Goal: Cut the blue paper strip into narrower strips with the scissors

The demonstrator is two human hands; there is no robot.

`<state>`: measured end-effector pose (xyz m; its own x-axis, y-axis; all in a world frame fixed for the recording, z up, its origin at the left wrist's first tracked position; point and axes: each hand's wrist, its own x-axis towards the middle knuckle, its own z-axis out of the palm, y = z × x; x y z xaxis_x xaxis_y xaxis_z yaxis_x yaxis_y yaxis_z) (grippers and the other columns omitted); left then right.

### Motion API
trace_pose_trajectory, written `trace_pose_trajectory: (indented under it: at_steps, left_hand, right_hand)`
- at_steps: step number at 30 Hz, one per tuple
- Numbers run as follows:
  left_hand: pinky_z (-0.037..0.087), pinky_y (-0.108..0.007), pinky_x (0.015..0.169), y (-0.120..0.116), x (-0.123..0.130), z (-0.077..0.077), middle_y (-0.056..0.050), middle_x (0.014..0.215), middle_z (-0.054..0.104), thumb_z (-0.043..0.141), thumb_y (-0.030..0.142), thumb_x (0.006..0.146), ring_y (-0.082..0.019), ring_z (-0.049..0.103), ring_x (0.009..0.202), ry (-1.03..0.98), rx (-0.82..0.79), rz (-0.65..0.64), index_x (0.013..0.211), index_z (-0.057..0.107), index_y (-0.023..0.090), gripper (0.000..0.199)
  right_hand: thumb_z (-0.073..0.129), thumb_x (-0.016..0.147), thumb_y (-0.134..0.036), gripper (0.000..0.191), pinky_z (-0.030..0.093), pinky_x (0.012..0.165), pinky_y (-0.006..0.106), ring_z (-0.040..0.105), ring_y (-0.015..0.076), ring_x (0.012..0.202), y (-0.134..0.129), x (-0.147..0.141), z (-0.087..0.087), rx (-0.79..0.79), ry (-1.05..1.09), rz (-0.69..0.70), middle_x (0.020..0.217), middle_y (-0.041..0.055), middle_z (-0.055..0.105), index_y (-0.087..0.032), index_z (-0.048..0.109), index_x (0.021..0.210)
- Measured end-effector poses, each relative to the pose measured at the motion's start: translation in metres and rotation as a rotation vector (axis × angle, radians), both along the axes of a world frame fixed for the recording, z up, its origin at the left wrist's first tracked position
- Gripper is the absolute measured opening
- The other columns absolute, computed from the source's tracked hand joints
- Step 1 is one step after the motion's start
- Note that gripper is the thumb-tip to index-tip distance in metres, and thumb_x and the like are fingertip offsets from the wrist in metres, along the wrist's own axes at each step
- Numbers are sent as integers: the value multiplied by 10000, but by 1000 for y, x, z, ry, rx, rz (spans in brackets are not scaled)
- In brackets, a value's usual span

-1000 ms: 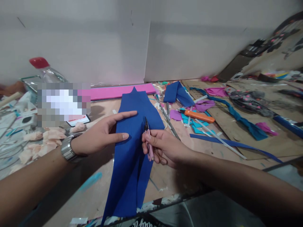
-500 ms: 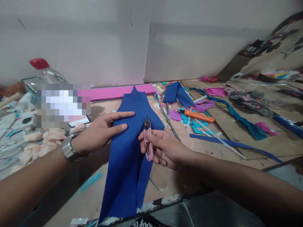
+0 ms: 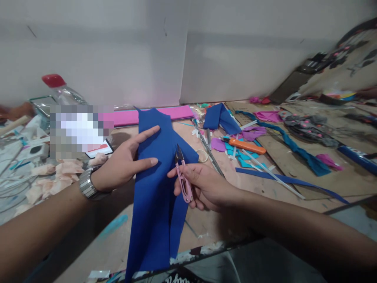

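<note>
Snips (image 3: pixel 181 181) sit in the right hand (image 3: pixel 206 182), pinched between thumb and curled fingers, their dark blades pointing away from the person over the blue sheet (image 3: pixel 151 188). The blade tips look close together; whether any of the sheet lies between them, I cannot tell. The left hand (image 3: pixel 116 171) rests on the sheet's left part, index finger and thumb spread apart, holding nothing between them. The sheet lies lengthwise on the table (image 3: pixel 114 251), its near end at the table edge and its far end over the pink strip (image 3: pixel 126 117). A slit runs up from the near end toward the right hand, which hides its upper part. Just right of the sheet is a tape roll (image 3: pixel 202 156), with an orange knife (image 3: pixel 247 145) farther right.

The step in hand looks like cutting the sheet. The next snip would call for parted blades lined up on the cutting line, light pressure from the left hand, and its fingertips clear of the blades.
</note>
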<state>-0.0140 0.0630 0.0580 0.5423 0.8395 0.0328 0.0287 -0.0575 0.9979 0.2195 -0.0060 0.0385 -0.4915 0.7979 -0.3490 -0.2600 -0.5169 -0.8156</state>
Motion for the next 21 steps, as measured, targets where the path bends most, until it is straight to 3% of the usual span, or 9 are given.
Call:
trace_pose_trajectory:
  at_steps: [6, 12, 21]
  left_hand:
    - [460, -416, 1206, -2, -2, 5, -71, 1620, 480, 762, 399, 907, -316, 520, 1438, -5, 183, 109, 1554, 482, 286, 714]
    - [322, -465, 1298, 3, -5, -1, -82, 1649, 435, 774, 387, 896, -320, 423, 1514, 6, 424, 163, 1591, 426, 252, 789]
    - [320, -491, 1305, 21, -10, -10, -90, 1657, 418, 844, 372, 821, -341, 425, 1514, -24, 524, 205, 1598, 418, 273, 891]
  right_hand:
    - [607, 1015, -497, 347, 365, 302, 140, 577, 58, 397, 5, -11, 12, 135, -40, -18, 738, -9, 720, -164, 687, 1076]
    - [686, 945, -548, 400, 351, 309, 149, 580, 58, 405, 22, -26, 20, 295, -95, -57, 744, -12, 718, -161, 685, 1046]
    - [780, 811, -622, 487, 306, 317, 158, 436, 40, 404, 31, -37, 18, 352, -88, -228, 637, -44, 642, -157, 737, 949]
